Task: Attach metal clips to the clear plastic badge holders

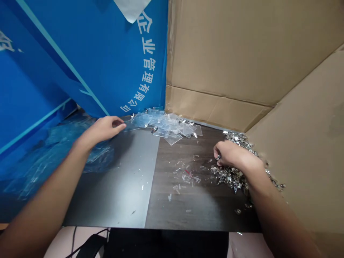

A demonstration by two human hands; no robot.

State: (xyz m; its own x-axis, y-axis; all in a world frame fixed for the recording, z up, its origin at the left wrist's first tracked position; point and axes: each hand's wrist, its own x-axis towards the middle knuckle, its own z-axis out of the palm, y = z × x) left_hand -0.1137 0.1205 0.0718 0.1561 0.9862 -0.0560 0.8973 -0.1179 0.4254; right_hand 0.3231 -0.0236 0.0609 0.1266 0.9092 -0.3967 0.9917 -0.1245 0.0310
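Note:
My left hand [109,128] is at the left end of a heap of clear plastic cards [173,139]. Its thumb and forefinger pinch the edge of what looks like one clear plastic card [133,125], though the thin sheet is hard to see. My right hand [228,154] is closed over a pile of small silver metal clips [233,179]. A bit of shiny metal, seemingly a clip [218,157], shows between its thumb and curled fingers. The palm side of this hand is hidden.
Crumpled clear plastic bags [99,157] lie on the left of the dark table [115,200]. Small clear strips and a red piece [188,173] are scattered mid-table. A blue printed panel [107,53] and cardboard walls [215,53] border the back and right.

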